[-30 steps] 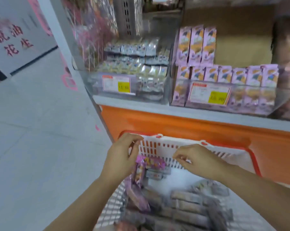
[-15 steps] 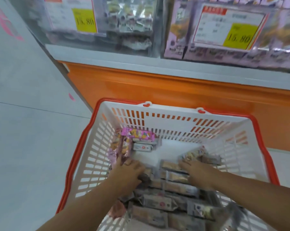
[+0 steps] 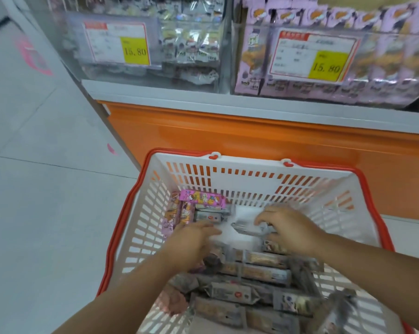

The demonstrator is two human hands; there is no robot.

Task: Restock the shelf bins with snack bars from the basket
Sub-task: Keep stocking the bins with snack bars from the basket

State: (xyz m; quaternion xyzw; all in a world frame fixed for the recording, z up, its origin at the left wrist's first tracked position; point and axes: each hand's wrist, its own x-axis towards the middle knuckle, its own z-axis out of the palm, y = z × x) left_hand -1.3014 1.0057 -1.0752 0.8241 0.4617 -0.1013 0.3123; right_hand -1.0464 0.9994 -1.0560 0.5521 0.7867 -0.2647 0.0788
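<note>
A white basket (image 3: 242,177) with a red rim stands on the floor before the shelf. It holds several grey-wrapped snack bars (image 3: 264,273), with pink and purple bars (image 3: 202,198) at its far left corner. Both hands reach inside it. My right hand (image 3: 290,231) curls its fingers over one grey snack bar (image 3: 248,228) lying on the bare basket floor. My left hand (image 3: 191,243) hovers low over the pile, its fingers stretched out to the right and blurred, holding nothing that I can see.
Above an orange shelf base (image 3: 251,136), two clear bins face me. The left bin (image 3: 191,44) holds pale grey packs, the right bin (image 3: 384,66) purple packs. Each carries a 15.80 price tag. Grey floor lies to the left.
Both hands went from the basket's far rim down into it. The right hand then shifted to the far end and closed over a grey bar, while the left reached toward the middle.
</note>
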